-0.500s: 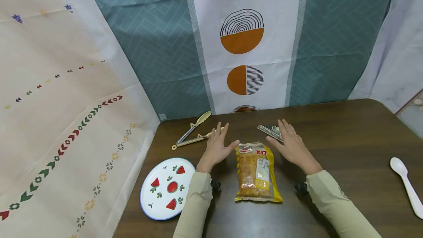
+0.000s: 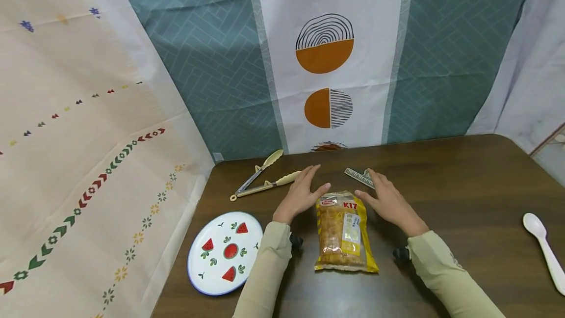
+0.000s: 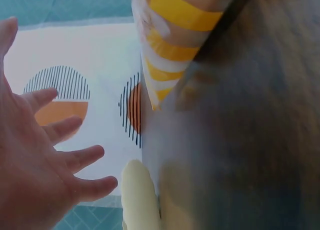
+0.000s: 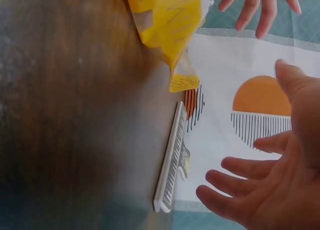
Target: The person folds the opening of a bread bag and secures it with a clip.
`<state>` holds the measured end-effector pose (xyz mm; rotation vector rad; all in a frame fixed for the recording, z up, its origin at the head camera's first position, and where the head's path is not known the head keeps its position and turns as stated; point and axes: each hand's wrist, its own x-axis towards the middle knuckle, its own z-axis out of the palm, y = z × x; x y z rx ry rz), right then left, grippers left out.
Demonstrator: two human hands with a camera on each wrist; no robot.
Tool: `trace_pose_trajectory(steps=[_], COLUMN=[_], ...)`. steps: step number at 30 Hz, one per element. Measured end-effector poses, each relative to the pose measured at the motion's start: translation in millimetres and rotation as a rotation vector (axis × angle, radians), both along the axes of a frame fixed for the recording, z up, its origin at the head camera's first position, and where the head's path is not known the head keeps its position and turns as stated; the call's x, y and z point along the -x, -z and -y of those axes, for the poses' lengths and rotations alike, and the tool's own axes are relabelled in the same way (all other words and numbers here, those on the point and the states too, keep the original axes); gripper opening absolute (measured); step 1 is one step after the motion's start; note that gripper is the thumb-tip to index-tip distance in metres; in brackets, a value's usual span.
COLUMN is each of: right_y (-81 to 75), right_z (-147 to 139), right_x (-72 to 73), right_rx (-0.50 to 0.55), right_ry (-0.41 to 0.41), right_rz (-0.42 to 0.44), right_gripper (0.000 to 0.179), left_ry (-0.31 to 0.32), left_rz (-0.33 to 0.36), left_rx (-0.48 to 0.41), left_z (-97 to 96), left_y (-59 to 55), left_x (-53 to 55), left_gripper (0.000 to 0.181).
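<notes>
A clear and yellow bag of bread [image 2: 337, 234] lies on the table, its top end pointing away from me. Just left of that end hovers my left hand [image 2: 300, 200], fingers spread and holding nothing. My right hand [image 2: 395, 207] hangs above the table on the bag's other side, with fingers extended and thumb near the bag's top corner. Both wrist views show a gap between hand and bag. Behind the right fingers lies a wide bag clip [image 4: 171, 160], partly covered by them in the head view.
Open tongs [image 2: 253, 186] with cream tips lie at the back left. A white plate [image 2: 207, 239] with watermelon prints stands at the left, partly behind my left sleeve. A white spoon [image 2: 545, 249] lies at the far right. Cloth hangs behind the table.
My left hand has moved right, closer to the bag's top. The right hand has shifted slightly left and nearer to me. The bag has stayed in place.
</notes>
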<state>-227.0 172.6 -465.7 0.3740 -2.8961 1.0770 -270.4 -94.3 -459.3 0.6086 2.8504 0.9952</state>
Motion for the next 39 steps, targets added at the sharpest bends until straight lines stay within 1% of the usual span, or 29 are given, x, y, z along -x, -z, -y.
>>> trace_pose_trajectory(steps=[3, 6, 10, 15, 18, 21, 28, 31, 33, 39], right_y=[3.0, 4.5, 5.5, 6.3, 6.5, 7.0, 6.0, 5.6, 5.5, 4.6], right_z=[2, 4, 7, 10, 11, 13, 15, 15, 15, 16], right_x=[0.5, 1.8, 3.2, 4.2, 7.3, 10.0, 11.6, 13.3, 15.0, 17.9], right_rx=[-0.018, -0.052, -0.083, -0.083, -0.086, -0.088, -0.081, -0.078, -0.080, -0.075], right_ry=[-0.004, -0.003, -0.010, -0.036, -0.065, -0.089, -0.122, -0.134, -0.142, -0.176], right_rz=[0.026, 0.031, -0.002, -0.037, -0.037, -0.016, 0.000, 0.005, 0.014, 0.026], right_gripper=[0.086, 0.081, 0.067, 0.055, 0.052, 0.050, 0.044, 0.042, 0.041, 0.037], left_ry=[0.021, 0.058, 0.120, 0.183, 0.210, 0.236, 0.307, 0.328, 0.338, 0.330], left_rz=[0.022, 0.041, 0.069, 0.094, 0.109, 0.128, 0.195, 0.216, 0.224, 0.228], left_rx=[-0.004, -0.015, -0.049, -0.064, -0.067, -0.070, -0.048, -0.022, -0.005, 0.048], left_z=[-3.5, -6.9, -11.9, -17.2, -19.6, -22.5, -32.9, -38.3, -42.0, -53.5], left_y=[-0.4, -0.3, -0.3, -2.4, -6.1, -8.5, -5.6, -6.8, -7.9, -7.1], left_x=[3.1, 7.1, 13.9, 20.6, 23.0, 25.0, 29.9, 31.0, 31.7, 36.1], left_gripper=[0.081, 0.080, 0.079, 0.076, 0.071, 0.068, 0.064, 0.061, 0.056, 0.038])
